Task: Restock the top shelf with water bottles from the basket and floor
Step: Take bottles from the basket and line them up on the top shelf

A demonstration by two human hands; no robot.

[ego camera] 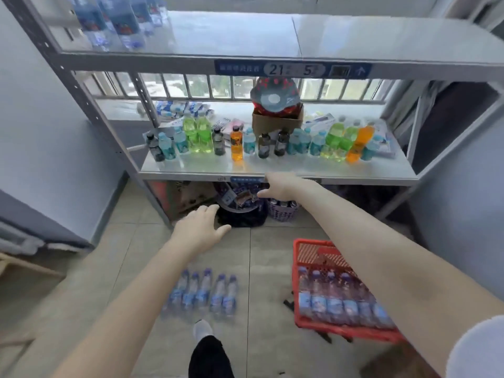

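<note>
One metal shelving rack fills the view. Its top shelf is bare on the right and carries a blurred cluster of water bottles at its far left, too smeared to count. The middle shelf holds a row of mixed drinks in green, orange, pale blue and dark bottles. One red basket stands on the tiled floor at the right, with about six basket bottles upright in a row inside it. Left of it, five floor bottles stand side by side on the tiles. There are two hands. The left hand reaches forward with its fingers spread and relaxed, grasping nothing. The right hand hangs in front of the middle shelf's edge, fingers also released and empty. Both sets of bottles stand well apart from the fingers, nearer the person's feet.
</note>
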